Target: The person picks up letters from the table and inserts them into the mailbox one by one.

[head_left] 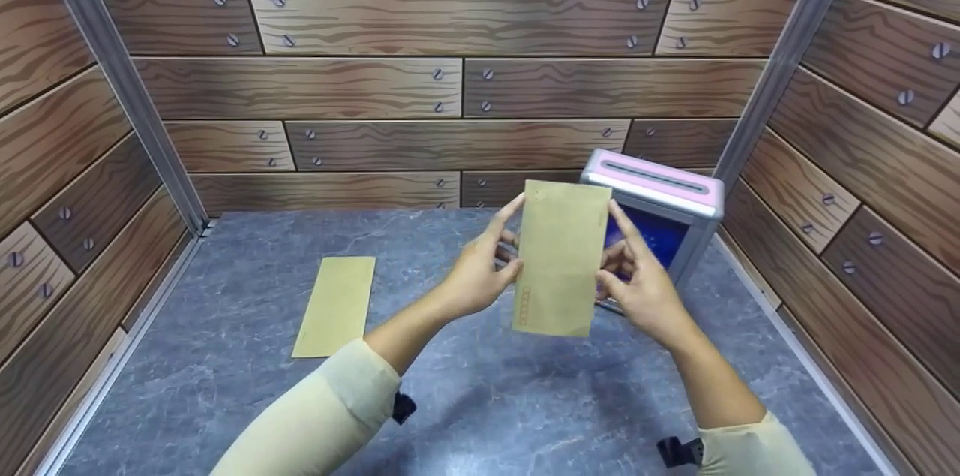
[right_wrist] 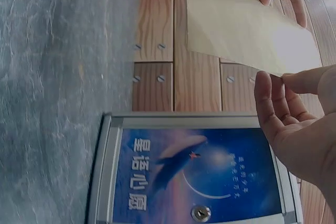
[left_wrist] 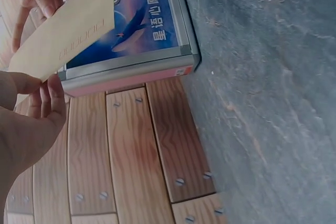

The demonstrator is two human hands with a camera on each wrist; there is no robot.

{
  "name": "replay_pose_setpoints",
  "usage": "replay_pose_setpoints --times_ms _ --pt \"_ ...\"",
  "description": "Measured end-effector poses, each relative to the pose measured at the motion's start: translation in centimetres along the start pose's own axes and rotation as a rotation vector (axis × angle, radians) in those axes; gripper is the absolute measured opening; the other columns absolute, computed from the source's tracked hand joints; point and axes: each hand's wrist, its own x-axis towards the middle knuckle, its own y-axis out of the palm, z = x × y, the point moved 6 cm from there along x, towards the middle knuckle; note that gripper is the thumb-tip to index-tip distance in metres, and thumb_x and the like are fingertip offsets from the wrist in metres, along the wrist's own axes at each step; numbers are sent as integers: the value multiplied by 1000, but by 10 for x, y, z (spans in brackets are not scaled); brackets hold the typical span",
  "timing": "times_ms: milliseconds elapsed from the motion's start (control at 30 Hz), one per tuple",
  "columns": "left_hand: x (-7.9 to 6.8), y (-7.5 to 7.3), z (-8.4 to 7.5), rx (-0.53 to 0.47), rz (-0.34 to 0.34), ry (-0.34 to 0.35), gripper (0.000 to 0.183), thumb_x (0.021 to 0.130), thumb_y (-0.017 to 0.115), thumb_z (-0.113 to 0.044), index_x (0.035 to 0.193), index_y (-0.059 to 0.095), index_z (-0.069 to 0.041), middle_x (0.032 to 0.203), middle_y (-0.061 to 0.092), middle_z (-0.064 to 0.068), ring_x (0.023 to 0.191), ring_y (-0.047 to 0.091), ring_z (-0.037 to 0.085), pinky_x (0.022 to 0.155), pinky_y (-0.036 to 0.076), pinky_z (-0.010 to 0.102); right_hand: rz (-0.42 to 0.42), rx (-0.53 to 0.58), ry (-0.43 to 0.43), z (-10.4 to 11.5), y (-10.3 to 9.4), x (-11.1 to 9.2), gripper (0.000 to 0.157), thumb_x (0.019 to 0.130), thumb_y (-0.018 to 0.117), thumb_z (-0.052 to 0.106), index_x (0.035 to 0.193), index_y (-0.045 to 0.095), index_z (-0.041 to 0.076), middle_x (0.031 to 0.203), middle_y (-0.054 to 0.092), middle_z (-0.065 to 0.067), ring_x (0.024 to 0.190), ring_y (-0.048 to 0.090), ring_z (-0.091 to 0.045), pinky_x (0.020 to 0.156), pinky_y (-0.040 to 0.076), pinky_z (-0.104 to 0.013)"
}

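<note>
A tan paper envelope (head_left: 562,258) with a row of small red boxes is held upright above the table, in front of the box. My left hand (head_left: 480,269) pinches its left edge between thumb and fingers. On the opposite edge, my right hand (head_left: 643,284) grips it the same way. Behind the envelope stands a metal-framed box (head_left: 697,236) with a pink slotted top; the right wrist view shows its blue whale picture (right_wrist: 184,166) and a small lock (right_wrist: 200,213). Farther left, a second envelope (head_left: 335,307) lies flat on the table.
The grey marbled table (head_left: 247,258) is enclosed by wood-patterned walls (head_left: 360,89) at the back and both sides. Metal posts (head_left: 787,63) run up the back corners. The box stands close to the back right corner.
</note>
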Motion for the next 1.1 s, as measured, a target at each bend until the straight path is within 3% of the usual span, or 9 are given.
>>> replay_pose_setpoints --times_ms 267,533,800,933,1100 --pt "26 12 -24 94 7 82 94 104 61 5 175 12 -32 123 66 12 106 74 24 91 63 25 -86 -73 -68 10 -29 3 104 94 61 -22 174 21 32 105 61 -18 84 70 -16 70 69 -35" --pt "52 18 -56 192 -80 179 87 104 62 3 173 20 -29 117 63 7 105 69 17 94 60 27 -212 -119 -143 29 -59 7 103 91 59 -26 173 23 25 103 61 -9 84 68 -9 70 68 -31" --pt "76 17 -89 176 -192 332 73 103 59 5 167 34 -20 110 62 10 99 64 21 92 59 28 -317 -191 -343 55 -87 10 96 89 61 -27 169 26 13 103 61 7 89 67 -5 74 65 -19" --pt "88 14 -102 168 -242 390 68 103 59 4 164 38 -18 114 63 11 100 65 21 89 55 19 -363 -256 -408 68 -99 11 91 89 60 -25 167 28 11 106 60 15 89 66 -1 77 62 -13" --pt "103 12 -116 111 -269 463 63 104 59 3 161 39 -15 118 63 13 105 70 23 93 57 15 -449 -386 -462 84 -110 14 80 94 61 -17 163 32 11 107 56 24 87 61 9 78 54 -5"
